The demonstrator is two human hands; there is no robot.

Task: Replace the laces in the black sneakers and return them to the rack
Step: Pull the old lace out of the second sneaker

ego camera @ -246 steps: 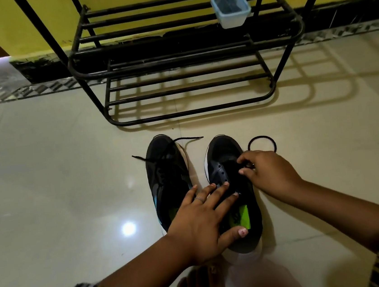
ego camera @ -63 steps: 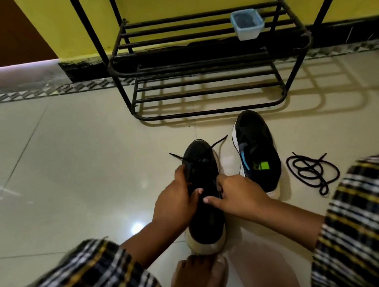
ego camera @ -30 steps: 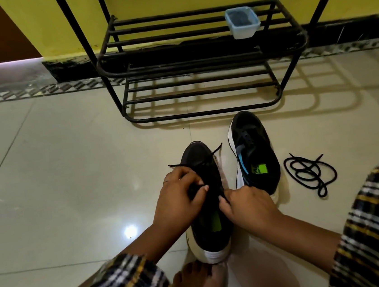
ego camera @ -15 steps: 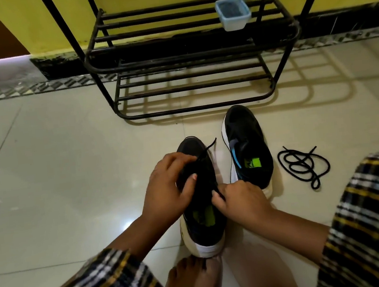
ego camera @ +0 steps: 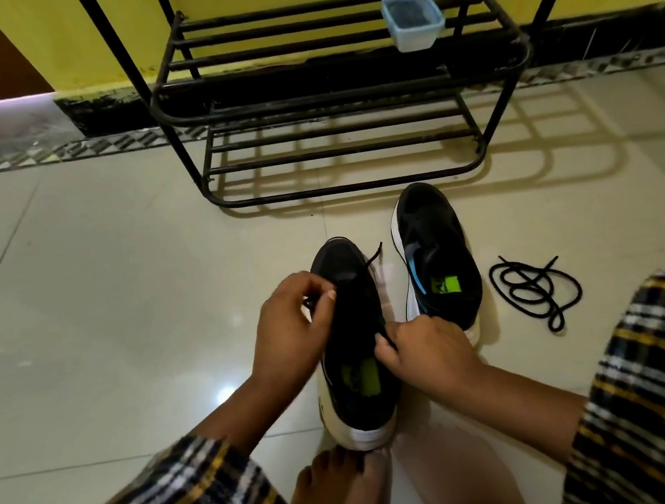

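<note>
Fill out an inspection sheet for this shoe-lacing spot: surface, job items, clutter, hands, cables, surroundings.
Surface: glossy cream floor tiles, a light glare spot near the left arm.
Job's things: near sneaker stands upright between the hands, with a black lace through it; far sneaker stands beside it to the right, nearer the rack; loose lace lies coiled on the floor, right of it.
Clutter: small lidded plastic container on the rack's upper shelf.
Hands: left hand pinches the lace at the shoe's left edge; right hand pinches it at the right edge.
Cables: nothing seen.
Surroundings: black metal shoe rack, yellow wall.
</note>
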